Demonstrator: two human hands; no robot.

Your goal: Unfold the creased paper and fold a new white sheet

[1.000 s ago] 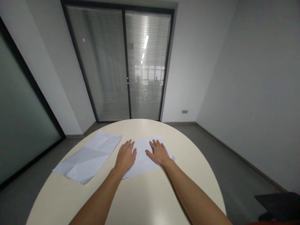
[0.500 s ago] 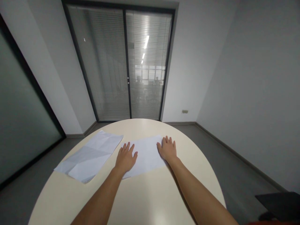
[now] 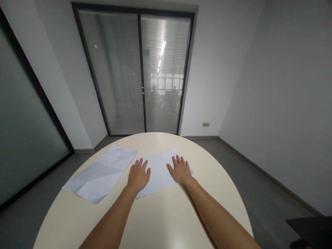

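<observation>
White paper sheet (image 3: 160,169): flat on the round cream surface (image 3: 160,221), centre. Left hand (image 3: 138,175): grip wide, palm flat on the sheet's left edge, unchanged. Right hand (image 3: 180,170): grip wide, flat, shifted slightly leftward and nearer since half a second ago. Creased paper stack (image 3: 100,173): lies just left, unmoved.

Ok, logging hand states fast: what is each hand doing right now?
Left hand: open, palm flat on the white paper.
Right hand: open, palm flat on the same paper, holding nothing.
</observation>
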